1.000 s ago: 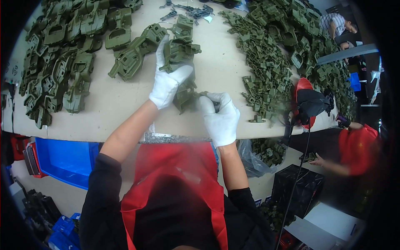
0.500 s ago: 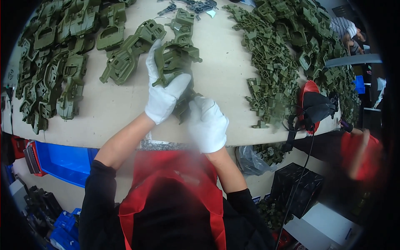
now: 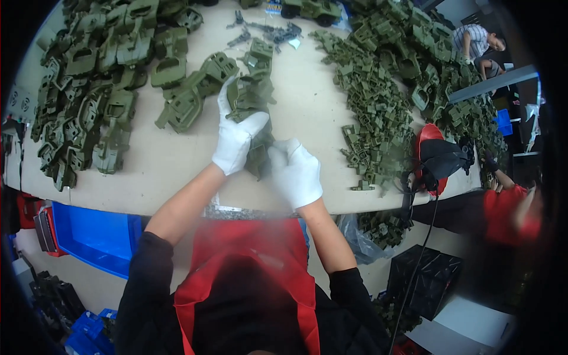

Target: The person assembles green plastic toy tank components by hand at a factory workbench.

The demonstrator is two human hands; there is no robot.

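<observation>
The workroom is a busy one, its wide pale desk (image 3: 319,118) loaded along both sides: a pile of large green mouldings (image 3: 112,59) toward the left edge, and a spill of small green pieces (image 3: 378,112) toward the right. Dark grey bits (image 3: 278,32) lie near the far edge, and a blue bin (image 3: 94,236) sits below the near edge, on the left. Beyond the right edge a co-worker in red (image 3: 503,207) shows blurred. Over the middle of the near half of the desk, the person in front of me has an olive-green plastic part (image 3: 248,97) in the gloved left hand (image 3: 236,142), fingers up one side, thumb across it, clearly clamped. What has changed in the last second is the gloved right hand (image 3: 297,174): it has closed in on the left and now sits just beside the part's lower end, so I judge the work is concentrated there. Its fingers are curled but smeared by motion, and I cannot tell whether they pinch anything. Both forearms reach up over the near edge, angled inward, the hands near each other.
</observation>
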